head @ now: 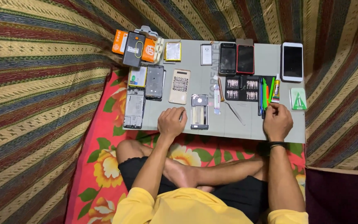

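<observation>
Phone frame (199, 112) is lying on the grey mat (245, 128), just beside our left hand (172, 122), which is resting curled, holding nothing visible. Our right hand (277, 121) is pinching the coloured pry tools (265, 94). Striped cloth (42, 83) is surrounding us.

A seated person, legs crossed, extends both bare forearms forward from yellow sleeves. The left hand (171, 122) rests knuckles up, its fingers (180, 113) curled loosely under in a soft fist, wrist straight. The right hand (277, 121) lies further out to the side, back of the hand up, fingers (272, 107) bunched together at the tips; a dark band circles its wrist.
</observation>
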